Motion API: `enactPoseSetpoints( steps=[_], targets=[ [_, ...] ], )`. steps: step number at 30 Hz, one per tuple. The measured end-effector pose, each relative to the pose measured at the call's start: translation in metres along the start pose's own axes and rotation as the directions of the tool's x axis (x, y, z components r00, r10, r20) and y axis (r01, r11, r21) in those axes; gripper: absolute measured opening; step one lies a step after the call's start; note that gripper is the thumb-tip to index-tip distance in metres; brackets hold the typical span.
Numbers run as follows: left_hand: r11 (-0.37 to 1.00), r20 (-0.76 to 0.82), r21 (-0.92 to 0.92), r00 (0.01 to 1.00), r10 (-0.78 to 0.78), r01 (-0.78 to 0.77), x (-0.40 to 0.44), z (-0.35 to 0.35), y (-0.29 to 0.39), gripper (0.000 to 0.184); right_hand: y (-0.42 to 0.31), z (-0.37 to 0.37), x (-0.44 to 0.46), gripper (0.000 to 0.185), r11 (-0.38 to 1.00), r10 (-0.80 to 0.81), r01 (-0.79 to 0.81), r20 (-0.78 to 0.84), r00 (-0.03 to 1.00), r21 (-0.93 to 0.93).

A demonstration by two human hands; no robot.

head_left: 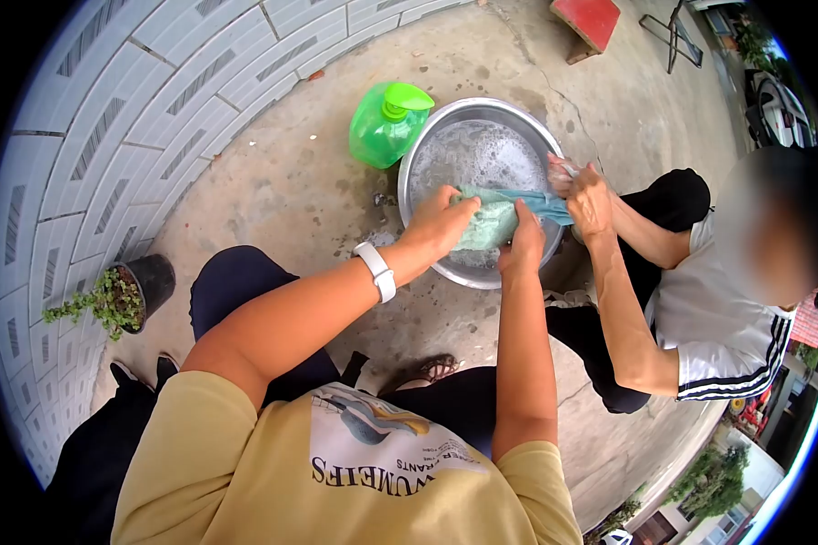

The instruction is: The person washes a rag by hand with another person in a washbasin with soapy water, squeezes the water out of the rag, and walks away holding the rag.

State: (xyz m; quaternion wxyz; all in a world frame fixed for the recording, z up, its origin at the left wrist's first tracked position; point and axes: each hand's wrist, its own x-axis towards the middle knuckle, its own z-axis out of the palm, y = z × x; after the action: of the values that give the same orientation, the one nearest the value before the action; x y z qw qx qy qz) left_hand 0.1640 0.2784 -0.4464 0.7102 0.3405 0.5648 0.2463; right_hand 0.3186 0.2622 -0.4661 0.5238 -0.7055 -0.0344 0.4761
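A wet, pale green cloth (487,225) is stretched between my two hands over a metal basin (407,186) of sudsy water. My left hand (440,223), with a white band at the wrist, pinches the cloth's left side. Its right side is gripped by my right hand (523,242), with the thumb on top. Just beyond, a co-worker's hands (586,198) hold a blue cloth (538,203) over the basin's right rim. The blue cloth meets the green one near my right hand; I cannot tell whether they are joined.
A green pump bottle (382,127) stands against the basin's upper left. The co-worker (700,291) crouches at the right. A potted plant (145,289) lies by the tiled wall (109,163). A red stool (591,23) is farther off, and another person's dark-clothed legs (109,436) show at lower left.
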Motion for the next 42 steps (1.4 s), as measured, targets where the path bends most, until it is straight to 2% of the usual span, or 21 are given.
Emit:
enactPoseSetpoints(
  steps=[1, 5, 7, 9, 11, 12, 14, 17, 19, 20, 22, 23, 24, 25, 27, 28, 34, 35, 37, 40, 42],
  targets=[
    [0.994, -0.026, -0.105, 0.999, -0.032, 0.029, 0.003, -0.007, 0.007, 0.037, -0.004, -0.003, 0.002, 0.022, 1.0, 0.01, -0.011, -0.067, 0.998, -0.004],
    [0.969, -0.113, -0.247, 0.993, -0.033, 0.004, 0.013, -0.029, 0.013, 0.036, 0.017, -0.008, 0.012, 0.028, 0.98, 0.17, -0.164, 0.053, 0.984, -0.109],
    [0.97, -0.186, -0.24, 0.982, -0.005, -0.04, 0.023, -0.032, 0.004, 0.032, 0.012, 0.001, 0.003, 0.022, 0.982, 0.066, -0.068, -0.018, 0.998, -0.175],
    [0.969, -0.259, -0.232, 0.966, 0.019, -0.082, 0.026, -0.032, -0.002, 0.029, 0.011, 0.0, 0.006, 0.017, 0.943, -0.26, 0.261, 0.032, 0.965, -0.205],
    [0.994, -0.314, 0.031, 0.943, 0.108, -0.104, 0.024, -0.031, 0.0, 0.023, 0.007, -0.003, 0.005, 0.017, 0.919, -0.326, 0.331, 0.056, 0.944, -0.216],
    [0.994, -0.311, 0.033, 0.944, 0.11, -0.105, 0.025, -0.029, -0.001, 0.023, 0.006, -0.003, 0.004, 0.019, 0.86, -0.398, 0.411, 0.108, 0.911, -0.303],
    [0.872, -0.327, 0.279, 0.814, 0.48, -0.402, 0.028, -0.027, -0.005, 0.021, 0.008, -0.005, 0.007, 0.022, 0.786, -0.461, 0.488, 0.166, 0.872, -0.38],
    [0.785, -0.283, 0.297, 0.735, 0.617, -0.544, 0.014, -0.022, 0.011, 0.018, 0.011, -0.009, 0.015, 0.025, 0.638, -0.598, 0.608, 0.194, 0.778, -0.473],
    [0.76, -0.227, 0.315, 0.732, 0.642, -0.569, -0.001, -0.021, 0.025, 0.017, 0.004, -0.008, 0.008, 0.025, 0.318, -0.773, 0.701, 0.254, 0.582, -0.638],
    [0.734, -0.171, 0.331, 0.728, 0.664, -0.593, -0.005, -0.019, 0.029, 0.015, 0.001, -0.008, 0.005, 0.025, 0.316, -0.774, 0.702, 0.255, 0.58, -0.638],
    [0.706, -0.085, 0.296, 0.718, 0.691, -0.644, 0.001, -0.014, 0.019, 0.015, -0.005, -0.003, -0.005, 0.029, 0.656, -0.509, 0.536, 0.213, 0.834, -0.532],
    [0.678, 0.001, 0.255, 0.701, 0.713, -0.689, 0.003, -0.011, 0.015, 0.015, -0.01, -0.001, -0.011, 0.029, 0.654, -0.51, 0.538, 0.214, 0.833, -0.532],
    [0.67, 0.073, 0.318, 0.722, 0.688, -0.671, -0.005, -0.008, 0.018, 0.015, -0.018, 0.003, -0.022, 0.031, 0.922, -0.107, 0.201, 0.281, 0.954, -0.332],
    [0.669, 0.073, 0.319, 0.721, 0.689, -0.671, -0.007, -0.004, 0.012, 0.015, -0.02, 0.006, -0.029, 0.034, 0.958, 0.285, -0.239, 0.424, 0.86, -0.159],
    [0.499, 0.305, 0.403, 0.626, 0.717, -0.767, -0.009, 0.004, -0.001, 0.018, -0.011, 0.006, -0.029, 0.035, 0.952, 0.3, -0.288, 0.482, 0.823, -0.102],
    [0.526, 0.342, 0.433, 0.674, 0.655, -0.732, -0.014, 0.007, -0.004, 0.022, -0.006, 0.005, -0.028, 0.032, 0.968, 0.24, -0.245, 0.488, 0.839, -0.055],
    [0.477, 0.304, 0.489, 0.655, 0.691, -0.73, -0.04, 0.023, -0.02, 0.032, -0.005, 0.003, -0.025, 0.02, 0.997, 0.013, -0.035, 0.314, 0.949, 0.062],
    [0.447, 0.257, 0.496, 0.618, 0.743, -0.744, -0.043, 0.024, -0.021, 0.035, -0.007, 0.006, -0.025, 0.02, 0.997, 0.015, -0.036, 0.316, 0.949, 0.063],
    [0.497, 0.275, 0.479, 0.661, 0.698, -0.724, -0.048, 0.024, -0.017, 0.038, -0.01, 0.008, -0.027, 0.021, 0.976, -0.053, -0.033, 0.382, 0.923, 0.214],
    [0.399, 0.232, 0.535, 0.584, 0.778, -0.745, -0.055, 0.025, -0.014, 0.037, -0.014, 0.006, -0.03, 0.02, 0.938, -0.12, -0.048, 0.453, 0.883, 0.343],
    [0.521, 0.244, 0.474, 0.675, 0.697, -0.71, -0.064, 0.027, -0.014, 0.033, -0.018, 0.004, -0.032, 0.018, 0.876, -0.151, -0.121, 0.504, 0.85, 0.467]
  ],
)
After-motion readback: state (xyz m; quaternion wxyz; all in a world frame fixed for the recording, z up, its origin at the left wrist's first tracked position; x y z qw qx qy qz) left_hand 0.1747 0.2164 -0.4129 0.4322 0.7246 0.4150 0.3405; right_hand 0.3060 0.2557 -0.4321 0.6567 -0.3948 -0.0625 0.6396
